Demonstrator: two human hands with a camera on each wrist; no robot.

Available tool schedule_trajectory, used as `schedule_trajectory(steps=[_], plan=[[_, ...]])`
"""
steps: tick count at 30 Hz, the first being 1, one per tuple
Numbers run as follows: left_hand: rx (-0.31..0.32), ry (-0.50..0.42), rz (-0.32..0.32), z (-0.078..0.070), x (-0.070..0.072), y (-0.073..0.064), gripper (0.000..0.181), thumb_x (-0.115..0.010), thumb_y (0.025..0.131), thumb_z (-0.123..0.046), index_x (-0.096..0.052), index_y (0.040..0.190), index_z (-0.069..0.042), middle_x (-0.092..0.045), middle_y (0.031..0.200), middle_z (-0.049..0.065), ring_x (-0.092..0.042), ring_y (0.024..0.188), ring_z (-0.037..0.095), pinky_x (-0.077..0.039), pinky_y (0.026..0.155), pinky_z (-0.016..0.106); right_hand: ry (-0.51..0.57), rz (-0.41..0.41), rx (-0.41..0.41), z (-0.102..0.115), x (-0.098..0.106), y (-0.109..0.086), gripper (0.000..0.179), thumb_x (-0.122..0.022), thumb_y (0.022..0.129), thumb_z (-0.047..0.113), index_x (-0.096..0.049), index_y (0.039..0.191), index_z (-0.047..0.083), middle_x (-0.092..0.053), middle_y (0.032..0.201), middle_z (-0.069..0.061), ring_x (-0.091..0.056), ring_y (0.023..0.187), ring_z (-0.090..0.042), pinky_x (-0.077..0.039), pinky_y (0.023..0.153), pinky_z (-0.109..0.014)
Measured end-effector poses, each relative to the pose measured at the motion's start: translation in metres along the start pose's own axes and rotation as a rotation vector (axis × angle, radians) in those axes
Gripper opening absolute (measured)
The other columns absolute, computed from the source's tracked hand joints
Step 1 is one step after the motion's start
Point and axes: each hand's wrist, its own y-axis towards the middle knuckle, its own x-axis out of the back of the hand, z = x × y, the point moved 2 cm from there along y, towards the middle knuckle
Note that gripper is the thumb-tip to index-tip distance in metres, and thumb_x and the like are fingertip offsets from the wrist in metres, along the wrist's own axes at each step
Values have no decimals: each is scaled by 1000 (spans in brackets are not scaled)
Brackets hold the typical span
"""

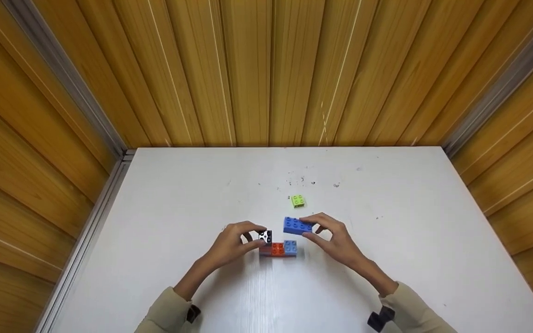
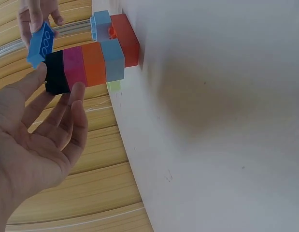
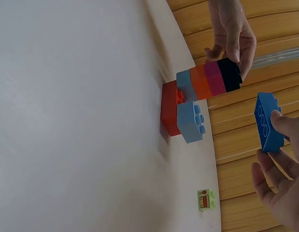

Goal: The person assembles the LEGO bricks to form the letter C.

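Head: the left hand (image 1: 235, 241) pinches a black block (image 1: 269, 237), the right hand (image 1: 335, 239) grips a blue block (image 1: 295, 225) nearby, raised off the tabletop (image 1: 178, 185); a green block (image 1: 298, 200) lies beyond. Left wrist: beneath the black block come a pink block (image 2: 74, 66), orange block (image 2: 93, 64) and light-blue block (image 2: 113, 60). Right wrist: the bottom red block (image 3: 169, 110) also bears another light-blue block (image 3: 189, 124).
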Motion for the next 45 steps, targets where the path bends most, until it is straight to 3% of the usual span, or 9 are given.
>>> schedule_trajectory(steps=[4, 9, 16, 30, 36, 45], plan=[[-12, -6, 1, 0, -1, 1, 35, -73, 95, -27, -73, 125, -8, -76, 116, 8, -70, 86, 18, -54, 74, 30, 27, 3, 50, 8, -9, 6, 32, -77, 91, 14, -73, 123, 14, -74, 117, -3, -66, 105, -9, -58, 80, -28], [-30, 21, -6, 0, -2, -1, 39, -72, 96, -30, -71, 128, -8, -71, 123, 8, -70, 88, 18, -53, 69, 23, 29, 27, 113, 15, -17, 7, 32, -76, 92, 13, -73, 123, 13, -73, 118, -5, -68, 108, -16, -59, 84, -35], [-53, -7, -8, 3, -3, -2, 39, -76, 93, -20, -69, 129, -9, -72, 120, 9, -72, 88, 20, -51, 67, 19, 54, 67, 117, 19, -24, 5, 32, -74, 93, 13, -73, 125, 11, -71, 120, -6, -68, 109, -17, -60, 86, -36], [-58, -68, -3, 7, -4, 0, 36, -78, 91, -17, -71, 126, -7, -75, 114, 11, -72, 87, 22, -53, 69, 20, 33, 23, 143, 23, -34, 3, 34, -74, 91, 6, -73, 124, 7, -69, 119, -9, -67, 105, -26, -59, 83, -32], [-55, -65, -2, 8, -5, 1, 36, -78, 91, -17, -71, 124, -4, -75, 113, 12, -73, 88, 23, -53, 68, 21, -57, 44, 198, 24, -40, 4, 42, -76, 86, -2, -73, 126, 7, -65, 120, -10, -66, 108, -28, -58, 87, -28], [-21, -47, -8, 9, -2, 3, 35, -79, 90, -17, -72, 122, -6, -76, 115, 10, -73, 88, 22, -53, 68, 20, -194, 97, 223, 32, -34, 12, 41, -76, 87, -1, -73, 126, 11, -64, 121, -11, -65, 110, -27, -58, 89, -32]])
